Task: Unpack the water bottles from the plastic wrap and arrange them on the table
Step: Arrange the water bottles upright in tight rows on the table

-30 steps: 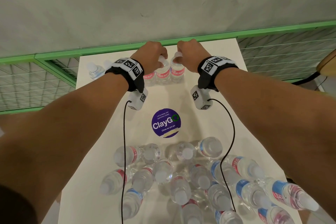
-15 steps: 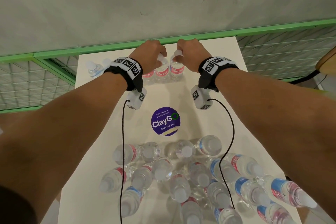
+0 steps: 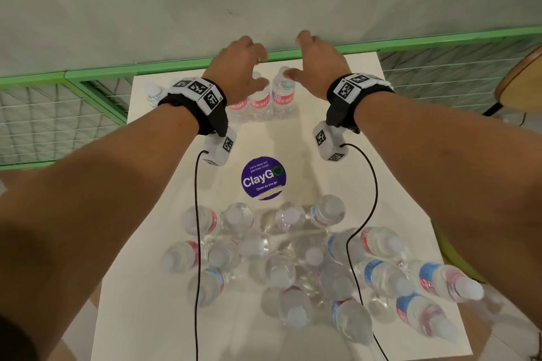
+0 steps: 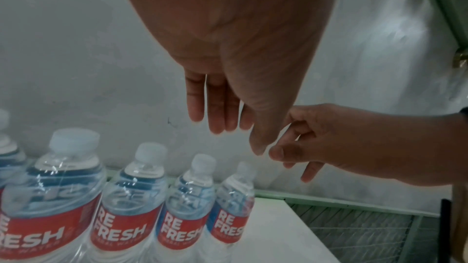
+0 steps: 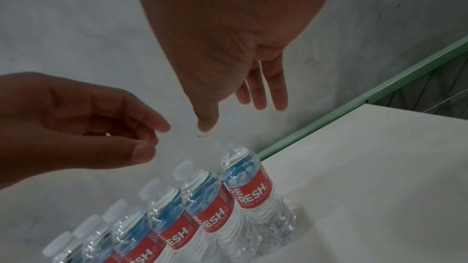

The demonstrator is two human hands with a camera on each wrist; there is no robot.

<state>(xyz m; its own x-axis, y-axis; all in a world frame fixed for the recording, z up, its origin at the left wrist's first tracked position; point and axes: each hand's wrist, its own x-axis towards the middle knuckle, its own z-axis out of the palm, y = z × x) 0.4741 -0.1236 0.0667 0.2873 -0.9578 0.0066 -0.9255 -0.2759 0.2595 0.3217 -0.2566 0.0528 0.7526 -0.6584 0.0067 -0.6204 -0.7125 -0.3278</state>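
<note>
Bottles in the far row (image 3: 271, 98) stand upright along the back edge of the surface (image 3: 337, 138); the left hand (image 3: 239, 67) has let go, fingers loose and spread above them, and the right hand (image 3: 318, 63) likewise hovers empty. Placement looks finished; the wrapped bottles (image 3: 293, 258) nearby wait next.

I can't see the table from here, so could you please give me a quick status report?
Left hand and right hand open, above the far row of bottles, holding nothing. Row upright by the table's back edge. Near cluster of bottles awaits. Nothing in the way.
</note>
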